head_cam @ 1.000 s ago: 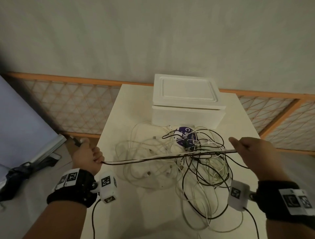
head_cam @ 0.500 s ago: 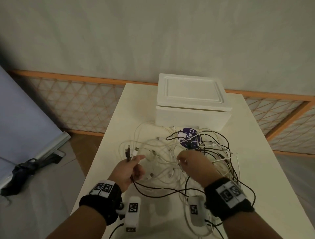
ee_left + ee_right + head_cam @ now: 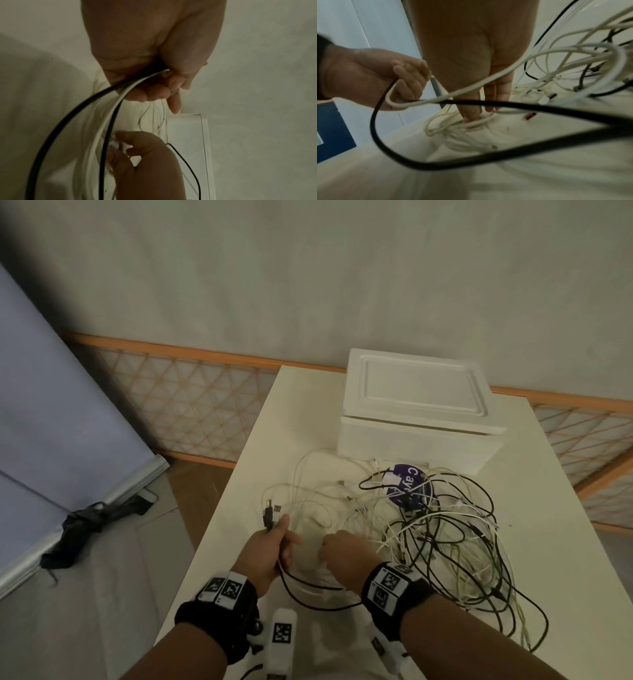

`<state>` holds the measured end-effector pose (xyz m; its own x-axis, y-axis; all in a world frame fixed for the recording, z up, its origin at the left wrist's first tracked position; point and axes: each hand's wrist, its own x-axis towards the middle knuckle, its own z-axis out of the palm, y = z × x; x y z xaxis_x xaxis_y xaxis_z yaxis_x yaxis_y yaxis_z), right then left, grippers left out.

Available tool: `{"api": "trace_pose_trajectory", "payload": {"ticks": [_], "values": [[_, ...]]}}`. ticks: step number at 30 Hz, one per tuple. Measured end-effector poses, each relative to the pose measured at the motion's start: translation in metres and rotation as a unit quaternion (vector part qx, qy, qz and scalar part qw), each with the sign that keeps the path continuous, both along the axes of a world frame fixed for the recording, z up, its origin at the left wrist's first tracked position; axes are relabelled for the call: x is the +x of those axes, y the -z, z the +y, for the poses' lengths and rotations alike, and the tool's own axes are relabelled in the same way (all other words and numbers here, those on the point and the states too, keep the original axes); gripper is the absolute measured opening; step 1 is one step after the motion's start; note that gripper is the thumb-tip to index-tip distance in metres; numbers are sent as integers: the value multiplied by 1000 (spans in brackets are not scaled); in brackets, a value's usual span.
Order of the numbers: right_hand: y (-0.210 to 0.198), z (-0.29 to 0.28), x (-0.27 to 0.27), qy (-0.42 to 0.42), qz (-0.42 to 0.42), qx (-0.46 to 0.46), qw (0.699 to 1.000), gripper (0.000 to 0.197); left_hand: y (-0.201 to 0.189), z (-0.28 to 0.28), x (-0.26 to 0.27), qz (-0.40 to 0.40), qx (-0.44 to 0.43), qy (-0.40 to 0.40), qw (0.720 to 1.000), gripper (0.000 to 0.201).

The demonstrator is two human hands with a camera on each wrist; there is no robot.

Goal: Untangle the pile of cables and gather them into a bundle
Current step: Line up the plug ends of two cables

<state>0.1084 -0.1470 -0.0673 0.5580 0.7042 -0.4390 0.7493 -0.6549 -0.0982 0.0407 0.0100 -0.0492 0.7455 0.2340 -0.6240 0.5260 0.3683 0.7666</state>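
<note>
Still, left hand [image 3: 265, 546] gripped two cables [image 3: 109, 97]; right hand [image 3: 346, 556] pinched white cable [image 3: 471, 123], risking tighter knots in pile [image 3: 445, 529].

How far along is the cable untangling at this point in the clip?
Early. Done: the left hand grips a black cable and a white cable together, plugs sticking up. In hand: the right hand reaches into white loops. Left: most of the cable pile lies tangled on the table.

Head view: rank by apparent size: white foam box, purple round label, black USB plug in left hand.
1. white foam box, far the largest.
2. purple round label, partly under cables.
3. black USB plug held by the left hand, smallest.
</note>
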Motion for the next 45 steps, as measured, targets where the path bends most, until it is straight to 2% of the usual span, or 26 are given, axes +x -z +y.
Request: {"api": "trace_pose_trajectory", "payload": {"ticks": [2, 4, 7, 9, 13, 17, 21, 23, 25, 27, 28, 30, 32, 33, 34, 36, 37, 39, 41, 43, 45], "values": [[-6, -4, 3, 29, 20, 48, 998, 26, 0, 1, 2, -25, 33, 11, 999, 43], [-20, -7, 8, 100, 64, 152, 981, 23, -6, -3, 6, -42, 79, 42, 995, 31], [-51, -11, 16, 173, 93, 314, 929, 16, -17, -14, 13, -60, 96, 102, 988, 17], [-70, -16, 18, 193, 107, 379, 899, 11, -25, -22, 17, -76, 88, 129, 985, 16], [-83, -31, 20, 212, 76, 400, 888, 12, -44, -33, 23, -119, 55, 162, 978, 17], [-90, -39, 18, 252, 92, 460, 846, 14, -58, -34, 26, -126, 64, 233, 962, 18], [-94, -35, 12, 269, 91, 497, 820, 21, -64, -31, 29, -137, 72, 245, 957, 16], [-96, -32, 12, 272, 85, 496, 820, 29, -67, -33, 28, -145, 65, 240, 958, 19], [-99, -30, 14, 255, 81, 455, 849, 34, -70, -35, 26, -145, 73, 247, 955, 22], [-100, -27, 16, 215, 70, 416, 881, 27, -70, -37, 26, -128, 85, 252, 955, 19], [-101, -26, 17, 206, 52, 411, 887, 24, -69, -38, 27, -120, 104, 248, 956, 20], [-99, -27, 20, 208, -27, 435, 876, 29, -69, -38, 28, -114, 158, 213, 957, 31], [-100, -28, 21, 205, -99, 461, 858, 36, -68, -35, 31, -123, 175, 137, 967, 34], [-103, -27, 17, 206, -92, 464, 857, 38, -67, -33, 32, -134, 162, 104, 972, 34], [-107, -24, 13, 209, -48, 459, 862, 38, -67, -32, 33, -150, 140, 86, 975, 39], [-111, -15, 3, 193, 81, 423, 882, 30, -68, -33, 36, -176, 88, 67, 978, 64], [-111, -10, 0, 181, 118, 414, 884, 23, -70, -35, 37, -179, 61, 54, 981, 70], [-111, -4, -4, 184, 148, 426, 873, 15, -76, -38, 38, -174, 14, 33, 984, 60], [-114, -3, -6, 204, 195, 455, 845, 5, -79, -40, 38, -169, -5, 34, 985, 42], [-117, -4, -10, 210, 233, 474, 823, 13, -79, -39, 38, -174, -10, 46, 984, 39], [-117, -4, -12, 211, 216, 480, 823, 10, -79, -40, 38, -178, -4, 53, 983, 40]]}}
